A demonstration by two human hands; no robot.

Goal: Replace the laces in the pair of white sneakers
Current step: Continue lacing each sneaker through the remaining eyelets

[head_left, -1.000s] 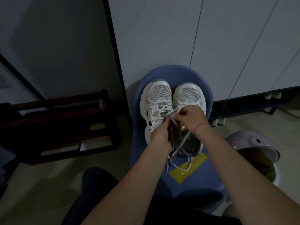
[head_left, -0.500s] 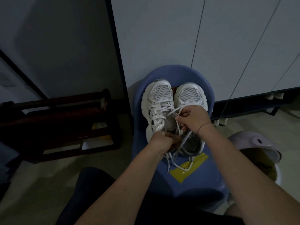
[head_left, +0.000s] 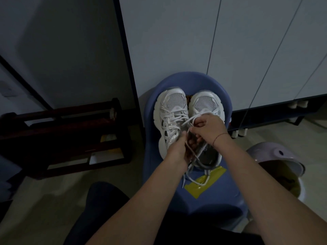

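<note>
Two white sneakers stand side by side, toes away from me, on a blue chair (head_left: 200, 197). The left sneaker (head_left: 170, 114) is laced. The right sneaker (head_left: 205, 103) has its tongue area covered by my hands. A white lace (head_left: 196, 175) runs from its eyelets through both hands and trails down over the heel onto the seat. My right hand (head_left: 207, 129) pinches the lace over the middle of the right sneaker. My left hand (head_left: 177, 150) grips the lace lower down, between the two shoes near their heels.
A yellow packet (head_left: 205, 184) lies on the seat under the loose lace end. A lilac bin (head_left: 276, 161) with an open lid stands at the right. A dark wooden rack (head_left: 67, 138) sits at the left. White cabinet doors (head_left: 212, 41) rise behind the chair.
My left hand has drawn down and back toward the heels, pulling the lace. My right hand has stayed over the right sneaker's tongue.
</note>
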